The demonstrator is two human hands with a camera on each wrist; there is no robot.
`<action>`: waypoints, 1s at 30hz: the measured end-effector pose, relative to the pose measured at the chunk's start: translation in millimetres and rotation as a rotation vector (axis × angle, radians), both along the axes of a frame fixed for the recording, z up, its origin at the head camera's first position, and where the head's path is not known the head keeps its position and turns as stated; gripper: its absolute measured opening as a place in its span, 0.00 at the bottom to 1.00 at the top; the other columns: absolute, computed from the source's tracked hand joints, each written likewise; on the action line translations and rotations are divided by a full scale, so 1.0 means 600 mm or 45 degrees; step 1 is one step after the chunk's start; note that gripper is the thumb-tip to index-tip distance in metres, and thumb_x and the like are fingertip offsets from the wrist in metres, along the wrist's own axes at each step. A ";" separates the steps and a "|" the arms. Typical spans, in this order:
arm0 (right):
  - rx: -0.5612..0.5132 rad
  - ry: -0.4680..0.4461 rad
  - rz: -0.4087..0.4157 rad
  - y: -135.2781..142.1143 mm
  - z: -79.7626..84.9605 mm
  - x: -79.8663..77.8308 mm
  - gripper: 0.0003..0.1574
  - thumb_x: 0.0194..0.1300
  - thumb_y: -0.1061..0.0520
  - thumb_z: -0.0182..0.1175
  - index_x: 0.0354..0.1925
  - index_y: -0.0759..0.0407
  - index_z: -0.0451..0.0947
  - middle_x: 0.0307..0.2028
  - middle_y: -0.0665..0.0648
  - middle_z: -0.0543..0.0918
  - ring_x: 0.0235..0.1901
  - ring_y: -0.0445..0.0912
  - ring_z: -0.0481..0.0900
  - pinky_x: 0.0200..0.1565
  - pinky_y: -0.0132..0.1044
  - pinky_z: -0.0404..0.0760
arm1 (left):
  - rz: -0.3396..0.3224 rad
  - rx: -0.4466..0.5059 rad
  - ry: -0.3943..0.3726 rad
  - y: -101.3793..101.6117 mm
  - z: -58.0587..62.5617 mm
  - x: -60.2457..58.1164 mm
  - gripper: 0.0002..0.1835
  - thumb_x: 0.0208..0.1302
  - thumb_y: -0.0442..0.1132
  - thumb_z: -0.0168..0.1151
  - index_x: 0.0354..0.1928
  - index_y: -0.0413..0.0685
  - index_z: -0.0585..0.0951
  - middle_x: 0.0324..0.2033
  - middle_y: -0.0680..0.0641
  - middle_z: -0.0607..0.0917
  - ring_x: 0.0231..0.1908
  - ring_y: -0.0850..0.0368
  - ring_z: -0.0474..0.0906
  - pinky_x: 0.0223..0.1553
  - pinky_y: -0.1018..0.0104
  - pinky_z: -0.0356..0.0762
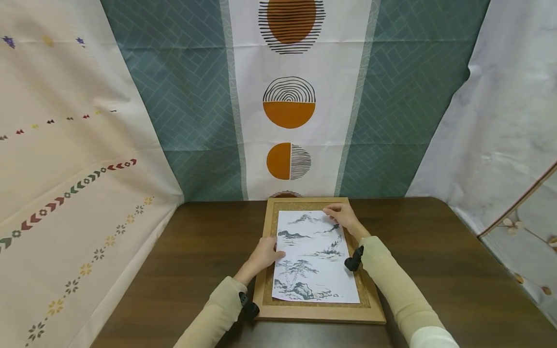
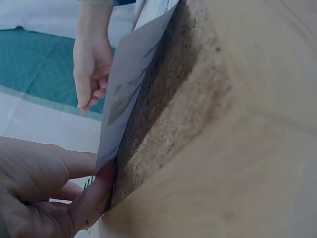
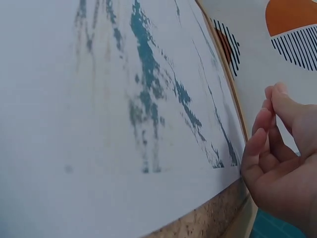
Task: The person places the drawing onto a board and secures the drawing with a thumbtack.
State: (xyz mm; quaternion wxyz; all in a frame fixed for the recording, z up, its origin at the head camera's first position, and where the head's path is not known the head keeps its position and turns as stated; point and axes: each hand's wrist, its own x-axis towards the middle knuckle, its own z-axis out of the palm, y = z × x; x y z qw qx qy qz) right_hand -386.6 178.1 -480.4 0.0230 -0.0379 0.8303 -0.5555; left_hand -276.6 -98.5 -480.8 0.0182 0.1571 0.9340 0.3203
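A white sheet of paper [image 1: 324, 275] with a printed ink landscape of mountains and trees lies over a wood-framed corkboard [image 1: 317, 318]. My left hand [image 1: 263, 253] pinches the paper's left edge between thumb and fingers; the left wrist view shows the sheet [image 2: 131, 69] tilted off the cork [image 2: 163, 124] there. By the top right corner is my right hand [image 1: 341, 215]. Its fingers [image 3: 257, 144] are curled and the thumb meets the index fingertip in the right wrist view. Nothing shows between those tips, and the hand appears apart from the paper.
The corkboard rests on a dark brown wooden table [image 1: 209, 251], its far end near the table's back edge. Behind hangs a green and white cloth [image 1: 296, 135] with orange circles. Patterned pale cloths stand at the left [image 1: 87, 208] and right [image 1: 500, 145].
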 end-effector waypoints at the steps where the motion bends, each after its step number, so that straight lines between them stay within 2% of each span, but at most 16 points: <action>1: 0.000 0.001 0.006 -0.001 0.000 -0.001 0.21 0.61 0.50 0.59 0.47 0.63 0.79 0.37 0.63 0.81 0.29 0.46 0.75 0.30 0.32 0.74 | 0.005 -0.003 0.001 0.000 -0.001 -0.001 0.08 0.55 0.38 0.64 0.30 0.40 0.76 0.19 0.49 0.75 0.18 0.60 0.66 0.17 0.71 0.64; 7: 0.001 -0.022 0.022 -0.010 0.001 -0.001 0.20 0.64 0.55 0.55 0.50 0.66 0.77 0.33 0.65 0.80 0.24 0.43 0.70 0.28 0.32 0.72 | 0.003 -0.003 0.001 0.003 -0.002 0.002 0.09 0.55 0.37 0.64 0.31 0.38 0.77 0.18 0.50 0.74 0.17 0.61 0.65 0.17 0.71 0.63; 12: 0.028 -0.035 0.056 -0.020 -0.004 -0.008 0.17 0.66 0.57 0.52 0.50 0.64 0.77 0.29 0.60 0.79 0.21 0.40 0.67 0.25 0.31 0.68 | 0.017 -0.004 -0.007 0.002 -0.005 0.003 0.10 0.55 0.37 0.64 0.32 0.36 0.77 0.15 0.51 0.71 0.15 0.62 0.62 0.15 0.72 0.60; 17: 0.059 -0.026 0.110 -0.034 -0.005 -0.014 0.16 0.67 0.58 0.52 0.48 0.64 0.78 0.28 0.59 0.79 0.20 0.40 0.66 0.24 0.31 0.67 | 0.035 0.011 -0.026 -0.003 -0.001 0.005 0.11 0.55 0.37 0.64 0.36 0.34 0.78 0.17 0.49 0.74 0.16 0.61 0.63 0.16 0.71 0.61; 24: 0.125 -0.018 0.105 -0.052 -0.001 -0.014 0.15 0.66 0.59 0.53 0.47 0.65 0.78 0.29 0.60 0.80 0.24 0.41 0.70 0.27 0.31 0.67 | 0.059 -0.029 -0.031 -0.001 0.005 0.004 0.10 0.55 0.37 0.65 0.27 0.36 0.76 0.17 0.48 0.72 0.16 0.59 0.63 0.16 0.71 0.61; 30: 0.194 -0.035 0.036 -0.060 0.000 -0.015 0.13 0.64 0.56 0.56 0.44 0.61 0.79 0.25 0.51 0.77 0.24 0.40 0.69 0.28 0.30 0.67 | 0.053 -0.068 -0.046 0.008 0.003 0.000 0.12 0.55 0.38 0.65 0.23 0.38 0.73 0.16 0.48 0.70 0.16 0.59 0.63 0.16 0.70 0.61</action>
